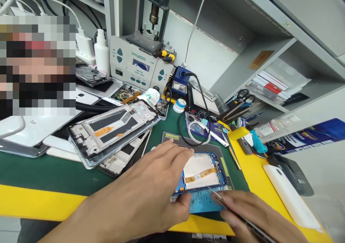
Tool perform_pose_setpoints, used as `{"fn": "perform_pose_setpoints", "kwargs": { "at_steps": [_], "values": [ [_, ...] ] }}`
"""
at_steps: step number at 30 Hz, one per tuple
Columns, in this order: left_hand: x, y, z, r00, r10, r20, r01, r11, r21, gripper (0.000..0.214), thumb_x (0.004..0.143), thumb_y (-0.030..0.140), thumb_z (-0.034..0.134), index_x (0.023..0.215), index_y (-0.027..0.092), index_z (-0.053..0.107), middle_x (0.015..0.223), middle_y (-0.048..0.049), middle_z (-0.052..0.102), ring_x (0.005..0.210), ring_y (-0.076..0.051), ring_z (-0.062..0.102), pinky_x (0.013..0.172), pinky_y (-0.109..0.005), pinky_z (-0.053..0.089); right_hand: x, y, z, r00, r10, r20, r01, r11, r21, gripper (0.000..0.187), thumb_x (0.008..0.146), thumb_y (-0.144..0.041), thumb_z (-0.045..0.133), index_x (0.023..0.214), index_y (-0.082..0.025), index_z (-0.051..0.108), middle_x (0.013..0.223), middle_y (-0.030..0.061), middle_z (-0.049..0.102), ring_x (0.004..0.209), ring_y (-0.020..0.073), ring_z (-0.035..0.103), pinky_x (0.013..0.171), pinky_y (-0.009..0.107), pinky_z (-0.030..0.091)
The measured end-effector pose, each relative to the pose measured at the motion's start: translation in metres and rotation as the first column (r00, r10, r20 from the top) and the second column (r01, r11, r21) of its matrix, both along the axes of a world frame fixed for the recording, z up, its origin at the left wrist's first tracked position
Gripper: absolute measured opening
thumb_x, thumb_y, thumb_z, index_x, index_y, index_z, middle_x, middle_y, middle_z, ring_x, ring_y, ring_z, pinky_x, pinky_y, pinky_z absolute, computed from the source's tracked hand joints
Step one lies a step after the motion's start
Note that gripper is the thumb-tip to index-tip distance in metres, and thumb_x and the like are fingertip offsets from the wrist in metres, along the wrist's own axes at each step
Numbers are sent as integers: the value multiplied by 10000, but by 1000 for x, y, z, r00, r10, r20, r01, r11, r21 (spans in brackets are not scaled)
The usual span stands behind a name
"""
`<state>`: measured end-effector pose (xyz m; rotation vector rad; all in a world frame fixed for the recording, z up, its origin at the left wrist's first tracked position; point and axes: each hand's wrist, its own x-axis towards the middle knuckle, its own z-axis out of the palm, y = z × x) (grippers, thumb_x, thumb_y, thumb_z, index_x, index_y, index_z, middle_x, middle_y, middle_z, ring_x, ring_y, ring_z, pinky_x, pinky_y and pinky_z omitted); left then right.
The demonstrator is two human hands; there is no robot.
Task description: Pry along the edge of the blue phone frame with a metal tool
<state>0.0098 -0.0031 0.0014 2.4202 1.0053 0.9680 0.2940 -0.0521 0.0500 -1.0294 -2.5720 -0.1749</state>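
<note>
A phone frame with a blue rim [219, 181] lies on a perforated grey mat [212, 148], with a pale panel and an orange flex cable [202, 174] across it. My left hand [161, 178] is closed on the frame's left end, thumb at the near edge and fingers over the top. In my right hand [239, 210] is a slim pair of dark metal tweezers [246, 221], its fine tip at the frame's near edge. Under that edge a light-blue sheet [201, 202] sticks out. My left hand hides part of the phone.
Stacked phone parts [115, 128] lie to the left. Behind stand a rework station [140, 65], a white spray bottle [101, 52] and a blue soldering stand [181, 79]. A black cable [206, 102] loops near the mat. Scissors [245, 96] and hand tools stand at right.
</note>
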Motion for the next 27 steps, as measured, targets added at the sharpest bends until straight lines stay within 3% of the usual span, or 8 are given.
{"fn": "perform_pose_setpoints", "kwargs": {
  "at_steps": [3,6,12,16,21,27],
  "values": [
    [-1,0,0,1000,-16,2,16,1000,-16,541,912,219,630,1430,183,478,1415,-93,650,1443,-279,529,1254,-461,440,-7,5,9,966,-122,-226,67,969,-237,128,1012,-237,741,1131,-260,782,1046,26,833,904,149,840,812,131,669],
    [-1,1,-1,1000,-18,-15,18,1000,-17,516,926,237,613,1420,216,468,1446,-85,637,1457,-264,518,1240,-438,444,-16,15,11,918,-138,-372,-35,906,-421,148,958,-210,812,1089,-277,821,992,7,834,837,138,825,744,156,680],
    [-1,1,2,997,3,-81,-3,1000,1,555,926,245,623,1442,242,418,1528,-63,605,1520,-237,483,1341,-388,315,-19,32,9,856,-134,-500,-150,861,-487,107,934,-196,836,1015,-262,854,906,8,843,811,139,815,750,176,680],
    [-2,0,2,994,21,-107,-23,999,-22,638,928,262,634,1504,256,361,1565,-46,584,1555,-242,441,1321,-404,375,-16,39,11,859,-83,-505,-218,833,-509,161,921,-126,831,1032,-241,851,930,15,843,845,139,820,795,172,670],
    [-3,-2,-2,993,21,-114,-30,996,-79,693,925,293,653,1538,309,331,1603,5,548,1572,-211,408,1346,-388,335,-15,44,15,850,-39,-526,-303,780,-548,238,914,-55,814,1091,-210,853,967,38,825,874,142,809,821,183,658],
    [-3,-3,-1,994,25,-108,-33,997,-72,685,910,261,635,1522,316,332,1589,5,546,1570,-174,398,1360,-314,265,-18,50,16,856,-19,-517,-312,778,-545,292,901,-42,825,1119,-235,852,991,24,836,904,131,811,859,169,649]
  ]
}}
